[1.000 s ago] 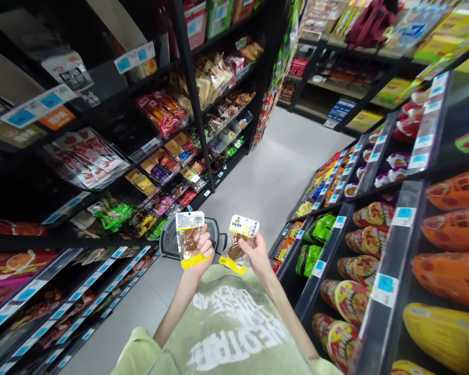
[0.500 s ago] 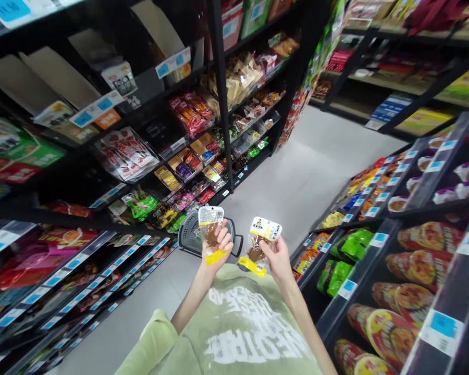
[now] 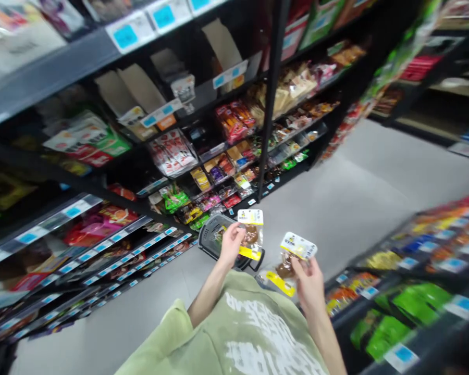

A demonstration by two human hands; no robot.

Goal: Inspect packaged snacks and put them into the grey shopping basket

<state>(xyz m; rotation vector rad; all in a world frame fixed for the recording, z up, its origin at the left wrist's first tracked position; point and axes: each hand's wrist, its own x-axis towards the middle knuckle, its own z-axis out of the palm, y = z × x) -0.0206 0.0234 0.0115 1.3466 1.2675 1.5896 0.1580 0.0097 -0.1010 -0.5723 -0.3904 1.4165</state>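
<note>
- Shop aisle, grey floor through frame centre; the whole frame is motion-blurred.
- Left half of frame: black snack shelves, packed with bags, blue price tags on the rails.
- Centre, low: dark grey basket just behind the left hand; can't tell what carries it.
- Left hand: fingers closed on the left edge of the left packet, a clear pouch with brown food inside. Long axis near upright in frame, yellow-white header up, yellow strip down.
- Right of that, lower: right packet, same kind, apart from the first. Long axis slanted, header to upper right, yellow strip to lower left.
- Right hand: thumb and fingers pinched on that packet near the header end, most of the pouch hanging free.
- Bottom centre: pale green shirt with white print.
- Right edge: lower shelves, green and orange packs, blurred.
- Risk, judged: both holds are edge pinches on slick film. A pouch could slip and fall to the floor or the basket. The right one looks likelier, since it hangs slanted from one end.
</note>
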